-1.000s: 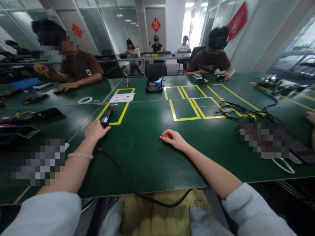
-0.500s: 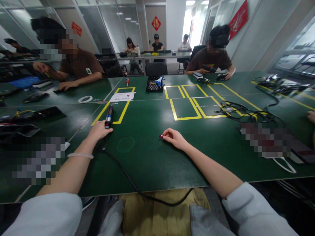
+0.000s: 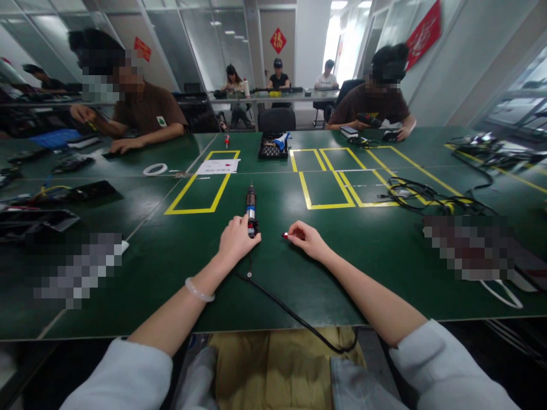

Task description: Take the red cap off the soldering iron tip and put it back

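A corded electric screwdriver [image 3: 251, 206], dark with a blue band and silver section, points away from me near the table's middle. My left hand [image 3: 238, 239] is closed around its rear end, and a black cable [image 3: 290, 310] runs from there over the table's front edge. To the right, my right hand [image 3: 310, 239] pinches a small red and white piece [image 3: 285, 235] between thumb and fingertips, just above or on the green tabletop. It is too small to tell what kind it is. A gap separates the two hands.
Yellow tape rectangles [image 3: 327, 206] mark the green table [image 3: 350, 285]. A black bit tray [image 3: 273, 149], a paper sheet [image 3: 217, 166], a red-handled screwdriver [image 3: 227, 140] and a tape ring [image 3: 155, 169] lie farther back. Coiled cables [image 3: 416, 193] are on the right. Two people sit across.
My left hand has carried the electric screwdriver rightward from the taped rectangle, closer to my right hand. Its cable has shifted along. The right hand still pinches the small red piece.
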`<state>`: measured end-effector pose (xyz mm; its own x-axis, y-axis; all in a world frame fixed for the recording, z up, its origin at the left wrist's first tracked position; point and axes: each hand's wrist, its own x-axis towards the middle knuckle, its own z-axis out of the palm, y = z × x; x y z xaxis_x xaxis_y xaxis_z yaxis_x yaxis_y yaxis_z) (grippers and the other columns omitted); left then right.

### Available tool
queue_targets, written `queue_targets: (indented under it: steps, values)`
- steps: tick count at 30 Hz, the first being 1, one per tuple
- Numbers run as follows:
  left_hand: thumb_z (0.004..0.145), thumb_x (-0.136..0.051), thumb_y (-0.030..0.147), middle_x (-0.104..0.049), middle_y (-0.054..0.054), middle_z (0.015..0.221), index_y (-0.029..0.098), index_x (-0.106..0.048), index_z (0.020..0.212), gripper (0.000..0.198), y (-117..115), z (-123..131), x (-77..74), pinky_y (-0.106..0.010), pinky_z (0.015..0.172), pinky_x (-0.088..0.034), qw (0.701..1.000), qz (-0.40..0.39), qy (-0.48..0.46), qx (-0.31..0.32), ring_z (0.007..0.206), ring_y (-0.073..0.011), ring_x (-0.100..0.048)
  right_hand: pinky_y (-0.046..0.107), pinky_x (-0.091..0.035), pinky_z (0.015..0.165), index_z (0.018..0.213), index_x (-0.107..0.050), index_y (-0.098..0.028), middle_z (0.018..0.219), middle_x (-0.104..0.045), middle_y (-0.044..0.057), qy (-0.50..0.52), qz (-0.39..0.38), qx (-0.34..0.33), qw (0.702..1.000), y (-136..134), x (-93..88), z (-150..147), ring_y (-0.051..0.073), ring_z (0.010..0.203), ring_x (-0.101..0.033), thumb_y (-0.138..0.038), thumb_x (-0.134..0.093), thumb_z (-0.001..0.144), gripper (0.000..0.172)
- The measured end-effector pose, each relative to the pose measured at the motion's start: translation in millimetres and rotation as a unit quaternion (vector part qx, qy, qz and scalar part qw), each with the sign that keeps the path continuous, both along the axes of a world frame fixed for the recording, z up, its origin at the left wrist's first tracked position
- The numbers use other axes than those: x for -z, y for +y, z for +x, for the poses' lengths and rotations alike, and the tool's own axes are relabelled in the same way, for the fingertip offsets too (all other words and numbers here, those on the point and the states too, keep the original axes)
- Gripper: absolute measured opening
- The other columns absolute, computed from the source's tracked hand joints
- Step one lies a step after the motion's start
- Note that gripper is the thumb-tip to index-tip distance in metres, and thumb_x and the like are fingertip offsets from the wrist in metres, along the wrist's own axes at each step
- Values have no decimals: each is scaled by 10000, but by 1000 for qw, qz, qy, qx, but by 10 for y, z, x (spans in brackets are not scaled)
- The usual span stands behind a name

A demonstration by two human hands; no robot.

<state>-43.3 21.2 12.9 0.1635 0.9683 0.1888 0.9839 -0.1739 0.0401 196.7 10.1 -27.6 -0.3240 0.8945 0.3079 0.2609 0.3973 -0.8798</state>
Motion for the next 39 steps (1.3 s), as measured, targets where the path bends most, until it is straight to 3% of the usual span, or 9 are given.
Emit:
queue_targets:
  steps: [4,9,18,30,39]
  values:
    - [818,-552,466,-539,-134,1074,143,-472,1268,560,-171,338,19,-358,820,-444,999,15,-5,52,992,-276,-543,245,-403,650,859,-537,-187,804,-523,-4,-45,58,10,997,1,13,10,112,657,-476,-235,-562,855,55]
    - [820,-564,450,-536,-134,1087,147,-466,1266,548,-280,518,29,-359,816,-437,996,15,-17,88,982,-268,-542,248,-396,655,845,-520,-190,814,-488,-1,-78,92,20,993,-11,-5,6,120,670,-468,-197,-542,862,29]
    - [814,-571,419,-547,-124,1093,134,-424,1330,608,-390,597,26,-352,832,-430,993,15,-19,116,988,-259,-542,250,-403,684,823,-559,-182,814,-466,-1,-114,91,-8,989,-39,-28,-23,127,702,-482,-179,-570,862,40]
    - [843,-537,448,-528,-134,1130,134,-382,1382,643,-411,639,27,-355,842,-420,995,19,-9,102,999,-261,-531,245,-406,661,827,-646,-172,763,-546,9,-108,97,26,989,-57,-54,-18,120,673,-513,-218,-566,888,112]
    - [868,-478,500,-525,-127,1078,192,-354,1425,648,-343,684,-5,-361,801,-417,997,18,6,77,990,-269,-524,254,-442,659,1006,-609,-178,831,-646,21,-61,50,21,997,-85,-83,-5,124,663,-552,-261,-554,878,162]
